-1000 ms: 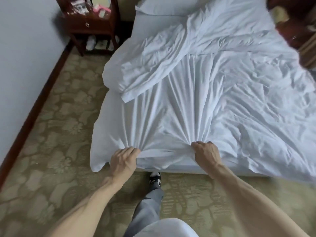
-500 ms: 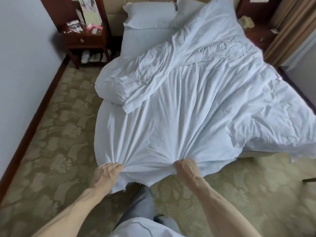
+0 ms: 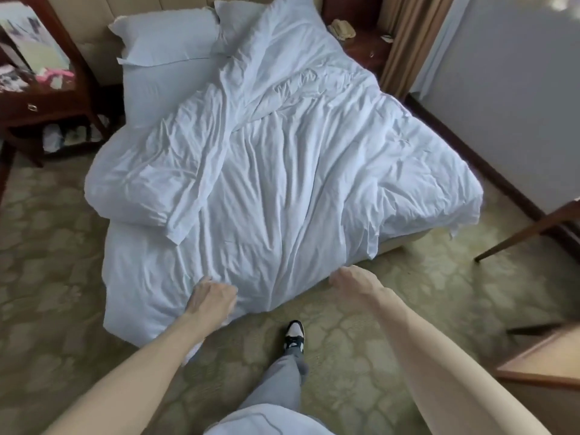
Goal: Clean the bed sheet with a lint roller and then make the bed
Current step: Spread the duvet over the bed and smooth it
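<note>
White crumpled duvet (image 3: 282, 183) lies skewed across the bed (image 3: 405, 243), its foot end hanging to the green patterned carpet (image 3: 392, 309). I find my left hand (image 3: 210, 299) has its fingers curled into the hem. My right hand (image 3: 348, 279) is curled at the hem's edge, and I cannot tell its grip. Risks: an uneven pull skews the cover further, the hem drags over the carpet and soils, and my black-and-white shoe (image 3: 295, 335) treads on it

A person standing on patterned carpet (image 3: 376, 309) at the foot edge of a bed (image 3: 147, 89) grips the near hem of a wrinkled white duvet (image 3: 282, 171) with the left hand (image 3: 212, 298) and right hand (image 3: 348, 279), two pillows (image 3: 169, 32) lying at the head edge.
</note>
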Available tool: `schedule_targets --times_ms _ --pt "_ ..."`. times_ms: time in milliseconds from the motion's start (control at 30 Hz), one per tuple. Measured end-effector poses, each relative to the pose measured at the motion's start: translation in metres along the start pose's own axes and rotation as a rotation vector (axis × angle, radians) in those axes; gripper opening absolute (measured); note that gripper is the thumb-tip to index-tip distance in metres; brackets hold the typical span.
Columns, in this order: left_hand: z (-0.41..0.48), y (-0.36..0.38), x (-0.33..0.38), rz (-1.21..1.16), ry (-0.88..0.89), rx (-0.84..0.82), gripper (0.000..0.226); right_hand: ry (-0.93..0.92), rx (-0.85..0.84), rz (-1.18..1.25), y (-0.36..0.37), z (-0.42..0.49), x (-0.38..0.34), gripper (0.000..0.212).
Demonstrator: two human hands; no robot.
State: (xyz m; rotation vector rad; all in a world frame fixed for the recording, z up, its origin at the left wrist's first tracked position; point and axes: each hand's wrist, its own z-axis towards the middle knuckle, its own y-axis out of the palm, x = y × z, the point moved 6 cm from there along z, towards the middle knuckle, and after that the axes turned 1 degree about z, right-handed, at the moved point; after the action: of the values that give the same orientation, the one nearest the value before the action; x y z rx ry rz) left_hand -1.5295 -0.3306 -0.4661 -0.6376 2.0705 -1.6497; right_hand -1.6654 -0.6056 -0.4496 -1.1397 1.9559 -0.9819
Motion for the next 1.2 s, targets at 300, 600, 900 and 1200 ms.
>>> schedule_targets --times_ms 300,600,900,1200 --pt "0.171 -0.02 0.105 0.018 0.106 -0.035 0.029 0.262 -0.009 0.102 -0.022 0.0 0.172 0.016" --pt "0.367 -0.027 0.216 -0.049 0.118 -0.046 0.04 0.338 -0.045 0.079 -0.067 0.081 0.341 0.029" --pt "0.48 -0.021 0.294 -0.144 0.009 -0.163 0.056 0.261 -0.034 0.022 -0.099 0.161 0.454 0.028" --pt "0.556 0.058 0.341 -0.051 -0.123 -0.118 0.095 -0.017 0.058 -0.128 -0.053 0.292 0.486 0.045"
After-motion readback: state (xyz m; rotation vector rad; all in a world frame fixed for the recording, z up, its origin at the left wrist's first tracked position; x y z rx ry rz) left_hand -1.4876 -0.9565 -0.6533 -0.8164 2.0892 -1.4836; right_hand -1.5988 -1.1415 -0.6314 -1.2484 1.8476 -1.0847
